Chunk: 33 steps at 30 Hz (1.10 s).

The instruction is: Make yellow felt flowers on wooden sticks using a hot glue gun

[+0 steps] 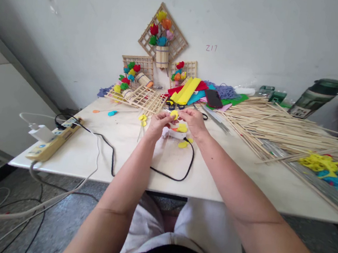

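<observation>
Both hands meet above the middle of the white table. My left hand [159, 124] is closed, pinching a small round yellow petal [174, 114] between thumb and fingers. At the petal's other side, my right hand [193, 120] is closed too, its fingertips pressed at the edge. Just below the hands lies a white glue gun [174, 134] with a black cord. Loose yellow petals [183, 144] lie beside it. To the left of my left hand are a few small yellow pieces [142, 119] on thin stems.
A power strip [57, 138] with plugs and cords sits at the left edge. Finished flower lattices [165, 34] lean against the wall. Behind my hands are scissors [176, 106], coloured crepe paper [186, 90] and a phone [213, 99]. Wooden sticks [260, 124] and a bottle [317, 99] occupy the right.
</observation>
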Each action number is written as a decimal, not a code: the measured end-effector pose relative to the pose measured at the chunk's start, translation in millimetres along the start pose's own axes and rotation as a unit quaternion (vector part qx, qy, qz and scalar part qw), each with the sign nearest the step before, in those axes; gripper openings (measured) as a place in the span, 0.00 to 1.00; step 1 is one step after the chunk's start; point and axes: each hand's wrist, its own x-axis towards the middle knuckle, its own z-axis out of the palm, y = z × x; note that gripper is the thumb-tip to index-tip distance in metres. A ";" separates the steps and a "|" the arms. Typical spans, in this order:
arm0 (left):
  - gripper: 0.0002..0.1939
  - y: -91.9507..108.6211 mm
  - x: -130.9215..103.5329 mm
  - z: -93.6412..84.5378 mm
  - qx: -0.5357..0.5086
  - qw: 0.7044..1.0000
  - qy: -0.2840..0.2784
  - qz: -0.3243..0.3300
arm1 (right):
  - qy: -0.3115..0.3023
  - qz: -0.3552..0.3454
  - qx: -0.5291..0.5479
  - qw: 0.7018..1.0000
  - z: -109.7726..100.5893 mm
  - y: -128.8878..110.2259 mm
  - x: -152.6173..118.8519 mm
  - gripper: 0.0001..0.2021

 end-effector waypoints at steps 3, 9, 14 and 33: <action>0.14 0.2 0.4 -0.1 -0.006 1.000 0.026 0.004 | 0.027 -0.001 -0.006 1.000 -0.5 3.4 1.8 0.15; 0.13 -0.1 1.9 -1.3 -0.033 0.997 0.073 0.005 | 0.052 0.034 -0.020 0.998 -2.8 12.8 5.7 0.23; 0.12 0.9 3.6 -2.1 -0.056 0.992 0.109 0.005 | -0.152 0.118 -0.008 0.981 -0.2 10.5 -1.6 0.20; 0.16 0.8 7.4 -6.7 -0.079 0.983 0.164 0.004 | -0.139 -0.034 -0.267 0.953 -7.0 15.2 3.8 0.22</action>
